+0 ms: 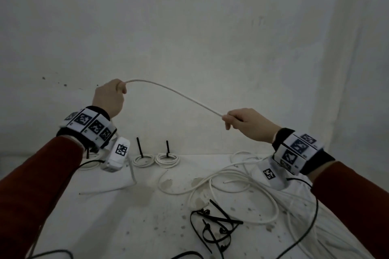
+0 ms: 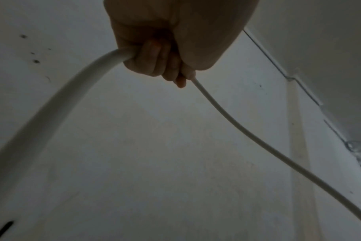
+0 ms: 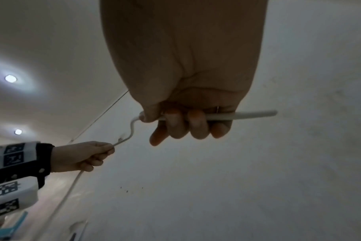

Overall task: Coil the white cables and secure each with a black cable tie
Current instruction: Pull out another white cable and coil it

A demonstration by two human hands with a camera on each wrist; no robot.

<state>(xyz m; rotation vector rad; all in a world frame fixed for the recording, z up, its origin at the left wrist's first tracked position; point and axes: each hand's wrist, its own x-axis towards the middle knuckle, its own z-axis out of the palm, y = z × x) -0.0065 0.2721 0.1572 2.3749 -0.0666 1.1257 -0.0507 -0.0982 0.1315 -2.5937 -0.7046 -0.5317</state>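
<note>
- Head view: left hand (image 1: 109, 99) and right hand (image 1: 248, 124) each grip one white cable (image 1: 174, 93), stretched in an arc above the table (image 1: 126, 216); two tied coils (image 1: 155, 160) and loose black ties (image 1: 216, 225) lie below.
- Left wrist view: fingers (image 2: 153, 60) curl round the cable (image 2: 227, 114).
- Right wrist view: fingers (image 3: 196, 125) clamp the cable's end (image 3: 247, 115).

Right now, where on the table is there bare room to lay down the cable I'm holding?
The barest patch is front left, bordered by the left sleeve, the loose straight cable and the black cable ties. The right side is crowded with tangled white cables; the finished coils line the back edge.
</note>
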